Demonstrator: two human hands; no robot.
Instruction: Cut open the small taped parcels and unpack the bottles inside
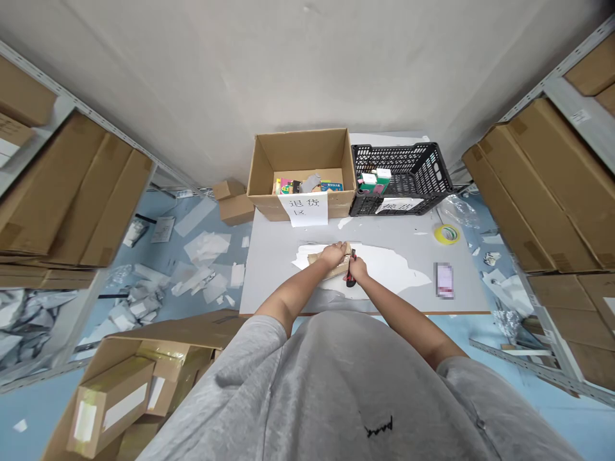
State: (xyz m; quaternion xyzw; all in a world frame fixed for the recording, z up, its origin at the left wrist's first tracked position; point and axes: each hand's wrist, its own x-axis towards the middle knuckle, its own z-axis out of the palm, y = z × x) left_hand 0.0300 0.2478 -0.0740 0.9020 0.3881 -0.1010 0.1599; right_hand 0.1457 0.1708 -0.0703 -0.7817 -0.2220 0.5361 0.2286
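A grey T-shirt (336,397) fills the bottom of the view, with both bare forearms reaching forward from it to the near middle of a white table (269,282). The left hand (333,255) lies curled over the top of a small brown cardboard parcel (317,259), holding it down. The right hand (358,269) sits just beside it, at the parcel's right end, closed around a red-and-black box cutter (350,279). The parcel rests on a white plastic mailer (391,266) spread flat on the table. At the far edge stand an open cardboard box (300,150) bearing a paper label and a black plastic crate (423,169). A tape roll (446,234) lies well to the right.
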